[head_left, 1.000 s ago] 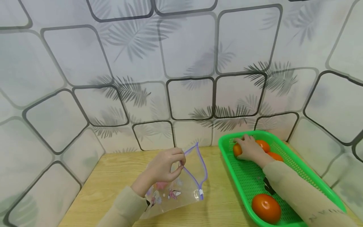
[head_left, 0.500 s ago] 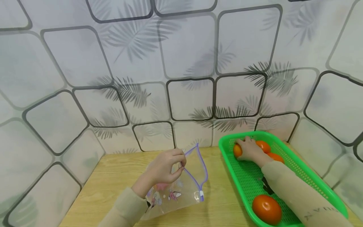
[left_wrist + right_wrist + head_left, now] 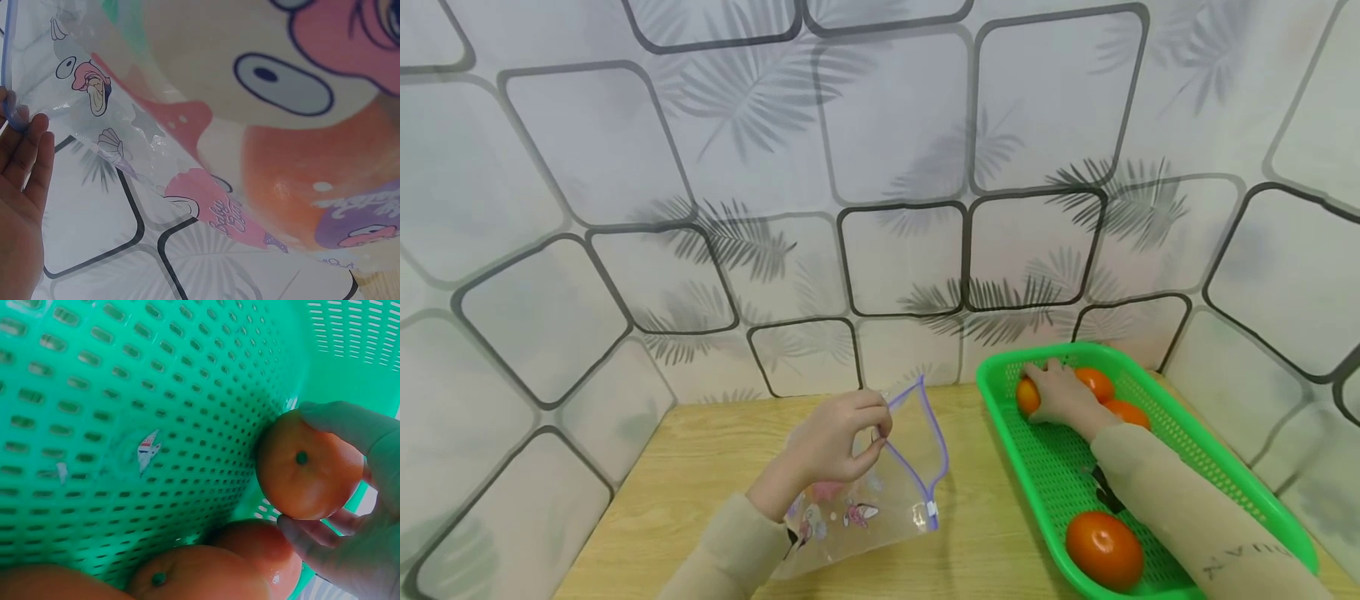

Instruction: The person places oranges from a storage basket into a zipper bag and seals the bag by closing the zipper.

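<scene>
In the head view my left hand point(image 3: 842, 437) pinches the purple-edged mouth of a clear zip bag point(image 3: 895, 508) printed with cartoon figures. The mouth gapes toward the right, and a white slider sits at its lower corner. A round orange shape shows through the printed plastic point(image 3: 281, 181) in the left wrist view. Over at the far end of a green basket point(image 3: 1026, 483), my right hand point(image 3: 1060, 396) grips an orange point(image 3: 309, 465). Thumb and fingers curl around the fruit, whose green stem button faces the right wrist camera. Another orange point(image 3: 256, 550) lies right by the fingertips.
More oranges stay in the basket: one large orange point(image 3: 1105, 550) at the near end and others beyond the right wrist. A dark object point(image 3: 1107, 490) lies partly under the right sleeve. Patterned wall covering point(image 3: 902, 258) rises behind the wooden table point(image 3: 700, 475).
Almost nothing differs. The right hand keeps its place around the orange, with its forearm shifted very slightly; the left hand still pinches the bag.
</scene>
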The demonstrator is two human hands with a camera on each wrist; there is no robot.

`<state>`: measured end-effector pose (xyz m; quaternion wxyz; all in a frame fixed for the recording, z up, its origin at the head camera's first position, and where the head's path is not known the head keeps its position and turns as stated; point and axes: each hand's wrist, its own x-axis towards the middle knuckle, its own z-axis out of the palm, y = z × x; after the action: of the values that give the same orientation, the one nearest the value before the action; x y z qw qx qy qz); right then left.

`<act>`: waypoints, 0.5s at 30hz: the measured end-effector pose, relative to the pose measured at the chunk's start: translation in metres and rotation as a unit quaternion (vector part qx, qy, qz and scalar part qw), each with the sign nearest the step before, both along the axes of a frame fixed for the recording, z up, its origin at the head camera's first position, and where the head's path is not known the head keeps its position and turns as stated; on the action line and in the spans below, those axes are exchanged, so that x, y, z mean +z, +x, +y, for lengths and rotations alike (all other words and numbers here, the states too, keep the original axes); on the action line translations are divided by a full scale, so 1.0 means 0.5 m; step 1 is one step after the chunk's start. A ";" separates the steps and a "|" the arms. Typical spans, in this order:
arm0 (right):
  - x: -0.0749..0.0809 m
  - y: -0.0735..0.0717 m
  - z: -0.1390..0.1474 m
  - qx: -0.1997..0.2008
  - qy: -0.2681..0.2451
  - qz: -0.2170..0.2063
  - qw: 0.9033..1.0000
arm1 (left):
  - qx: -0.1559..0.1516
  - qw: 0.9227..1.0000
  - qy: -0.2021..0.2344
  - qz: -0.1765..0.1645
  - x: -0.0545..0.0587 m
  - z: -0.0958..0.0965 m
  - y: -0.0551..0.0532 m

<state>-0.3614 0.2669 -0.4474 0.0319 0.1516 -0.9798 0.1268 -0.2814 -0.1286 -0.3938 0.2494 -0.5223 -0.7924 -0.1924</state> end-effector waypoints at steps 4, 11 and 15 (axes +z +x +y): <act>0.004 0.002 0.002 0.001 0.009 0.002 1.000 | -0.003 1.000 0.002 0.004 0.000 0.000 -0.002; 0.013 0.006 0.003 0.009 0.016 0.010 1.000 | 0.000 1.000 0.001 -0.004 -0.001 0.000 -0.002; 0.017 0.010 0.003 0.018 0.021 0.015 1.000 | 0.001 1.000 0.000 -0.014 -0.003 0.001 -0.002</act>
<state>-0.3565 0.2686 -0.4391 0.0411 0.1713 -0.9788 0.1050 -0.2826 -0.1280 -0.3953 0.2387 -0.5190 -0.7962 -0.1994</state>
